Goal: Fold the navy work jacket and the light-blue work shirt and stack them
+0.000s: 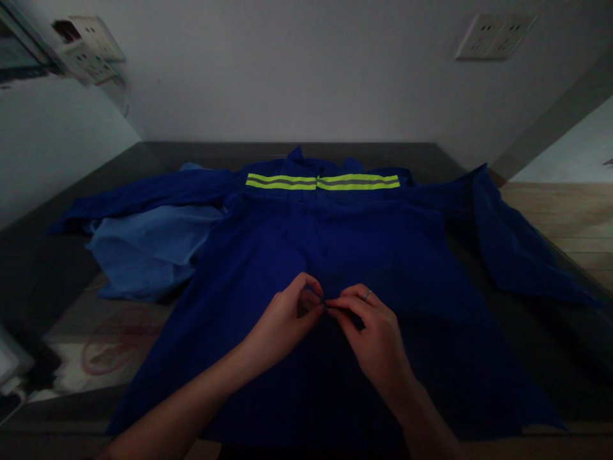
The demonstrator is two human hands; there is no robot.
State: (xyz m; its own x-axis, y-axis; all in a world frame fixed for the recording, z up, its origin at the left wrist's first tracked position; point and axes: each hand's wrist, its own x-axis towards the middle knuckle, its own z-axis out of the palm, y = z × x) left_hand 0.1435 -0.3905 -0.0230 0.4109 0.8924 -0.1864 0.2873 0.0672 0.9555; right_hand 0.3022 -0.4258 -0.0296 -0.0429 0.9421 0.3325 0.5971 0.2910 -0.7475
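Note:
A dark blue work shirt (268,249) with yellow-green reflective strips across the chest lies spread out front up, its collar at the far side. Over the middle of its front placket, my left hand (297,303) pinches the cloth between thumb and fingers. Close against it, my right hand (368,319), with a ring on one finger, pinches the same spot from the other side. The fingertips nearly meet and hide whether a button is between them. Farther up the placket a button (324,252) shows faintly.
Under the left sleeve lies a lighter blue cloth (153,243). The dark table (191,149) meets a pale wall at the back, with wall sockets (495,37) at right and a power strip (89,61) at left. A white object (12,361) stands at the left edge.

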